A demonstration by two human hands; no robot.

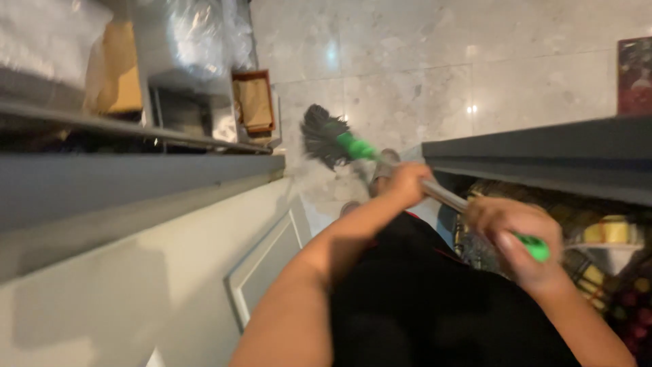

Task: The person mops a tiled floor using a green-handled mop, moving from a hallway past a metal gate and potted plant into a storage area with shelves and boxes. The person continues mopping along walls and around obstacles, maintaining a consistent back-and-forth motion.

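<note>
Mid-sweep: our left hand (pixel 407 182) and right hand (pixel 519 238) both gripped the broom (pixel 339 141) at frame centre—next, we judged, drawing its bristles across the marble floor (pixel 435 75).

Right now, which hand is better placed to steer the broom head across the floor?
Probably the left hand: it grips the broom lower, nearer the bristles. The right hand holds the green top end.

Floor (pixel 435 61): we see pale marble tiles, glossy with light spots
Left: we see grey shelving (pixel 136 170) bearing plastic-wrapped goods (pixel 197 34) and brown cartons (pixel 252 102)
Right: we see a dark shelf edge (pixel 543 146) above blurred packaged goods (pixel 604 234)
</note>
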